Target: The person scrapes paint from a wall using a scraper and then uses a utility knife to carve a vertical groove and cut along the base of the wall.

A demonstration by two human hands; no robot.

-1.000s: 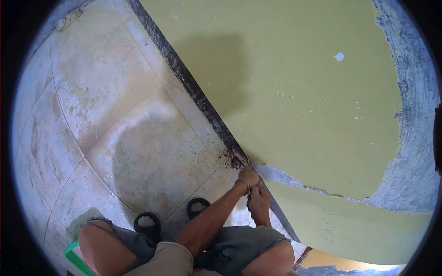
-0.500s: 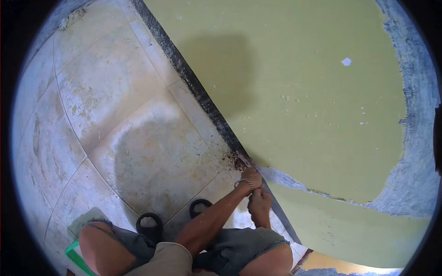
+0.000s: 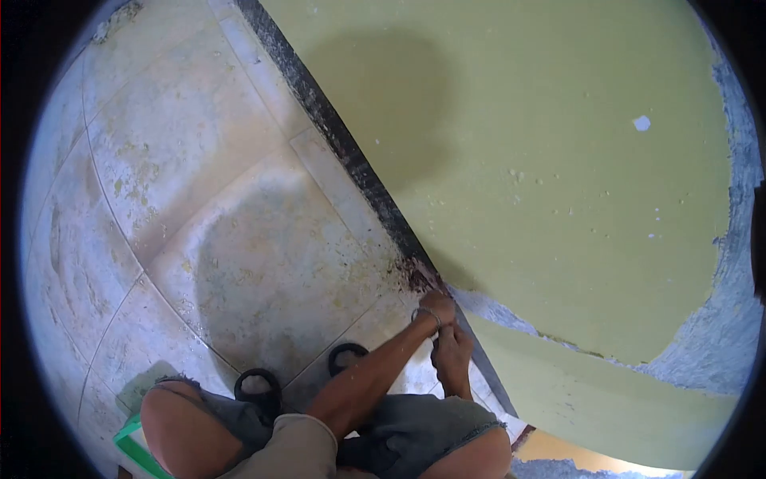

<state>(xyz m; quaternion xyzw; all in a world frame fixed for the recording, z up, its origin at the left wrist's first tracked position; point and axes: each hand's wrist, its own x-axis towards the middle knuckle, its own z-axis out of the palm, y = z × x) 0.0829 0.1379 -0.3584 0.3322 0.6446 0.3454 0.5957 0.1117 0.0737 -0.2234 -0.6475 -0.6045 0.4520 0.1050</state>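
My left hand (image 3: 437,308), with a bracelet at its wrist, is closed right at the foot of the wall, beside the dark baseboard (image 3: 351,156). Just below and touching it, my right hand (image 3: 454,348) is closed too. A dark handle (image 3: 435,351) shows along the right hand's left side; the rest of this hand tool is hidden by my fingers, so I cannot tell its kind. Dark reddish-brown flakes (image 3: 415,277) lie on the floor just ahead of my left hand. There the baseboard has a scraped, pinkish patch (image 3: 429,276).
The yellow-green wall (image 3: 542,255) rises on the right, with bare grey plaster (image 3: 730,303) at its edge. Pale floor tiles (image 3: 263,263) carry scattered scrapings. My sandalled feet (image 3: 259,389) are below, and a green-edged seat (image 3: 136,447) is beneath me.
The view has shifted slightly, so the wall marks sit farther right. Both hands keep their closed hold at nearly the same place by the baseboard.
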